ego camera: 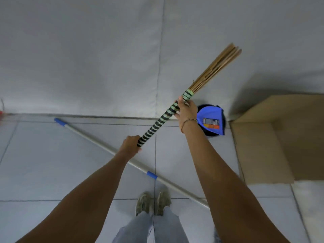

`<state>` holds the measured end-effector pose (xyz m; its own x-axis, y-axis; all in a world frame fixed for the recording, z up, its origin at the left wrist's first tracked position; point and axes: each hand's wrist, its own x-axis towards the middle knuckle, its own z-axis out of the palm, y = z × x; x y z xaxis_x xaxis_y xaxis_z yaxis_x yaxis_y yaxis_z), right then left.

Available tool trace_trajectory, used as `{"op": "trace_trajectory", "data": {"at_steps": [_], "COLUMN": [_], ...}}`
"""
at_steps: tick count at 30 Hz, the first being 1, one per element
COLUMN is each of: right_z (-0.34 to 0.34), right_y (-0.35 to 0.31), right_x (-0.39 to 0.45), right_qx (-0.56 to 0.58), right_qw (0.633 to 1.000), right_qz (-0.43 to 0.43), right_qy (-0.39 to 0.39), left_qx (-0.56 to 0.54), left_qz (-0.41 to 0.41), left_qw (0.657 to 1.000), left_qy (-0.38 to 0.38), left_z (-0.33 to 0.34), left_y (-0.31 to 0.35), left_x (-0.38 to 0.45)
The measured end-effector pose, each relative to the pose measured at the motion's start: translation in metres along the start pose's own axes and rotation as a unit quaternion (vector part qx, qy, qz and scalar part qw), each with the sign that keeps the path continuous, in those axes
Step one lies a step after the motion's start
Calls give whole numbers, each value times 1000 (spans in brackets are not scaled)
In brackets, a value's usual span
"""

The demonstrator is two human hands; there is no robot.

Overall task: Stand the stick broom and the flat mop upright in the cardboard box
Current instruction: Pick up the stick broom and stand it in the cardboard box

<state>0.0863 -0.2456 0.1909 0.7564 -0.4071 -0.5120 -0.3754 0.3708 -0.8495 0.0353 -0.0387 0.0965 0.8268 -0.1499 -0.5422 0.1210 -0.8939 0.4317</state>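
I hold the stick broom (162,119) in the air with both hands, tilted up to the right. Its handle is wrapped in black and pale green bands, and its tan sticks point up toward the wall. My left hand (131,143) grips the handle's lower end. My right hand (186,109) holds it near the binding below the sticks. The flat mop's grey pole (105,149) with blue fittings lies diagonally on the floor under my arms; its head is hidden. The open cardboard box (259,151) lies at the right against the wall.
A blue dustpan (213,121) stands in a dark bucket beside the box, just behind my right wrist. The white wall (87,58) is straight ahead. My feet (153,202) stand on grey floor tiles near the mop pole. Something red (1,113) sits at the far left edge.
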Motion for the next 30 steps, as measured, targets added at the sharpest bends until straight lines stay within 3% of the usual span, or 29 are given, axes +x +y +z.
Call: {"op": "trace_trajectory", "data": {"at_steps": [6, 14, 23, 30], "right_z": [-102, -288, -484, -573], "right_y": [-68, -87, -61, -60], "right_x": [-84, -225, -388, -417], "right_qx": [-53, -100, -140, -160], "right_qw": [986, 947, 932, 929], "right_qz": [-133, -246, -264, -270], "right_qy": [85, 178, 208, 197], "left_qx": [3, 4, 12, 2], "left_qz": [130, 260, 309, 301], "left_qw": [991, 959, 942, 947], "left_qy": [-37, -117, -133, -109], "left_z": [24, 128, 282, 348], "left_y": [100, 225, 313, 358], "left_x": [-59, -194, -370, -418]}}
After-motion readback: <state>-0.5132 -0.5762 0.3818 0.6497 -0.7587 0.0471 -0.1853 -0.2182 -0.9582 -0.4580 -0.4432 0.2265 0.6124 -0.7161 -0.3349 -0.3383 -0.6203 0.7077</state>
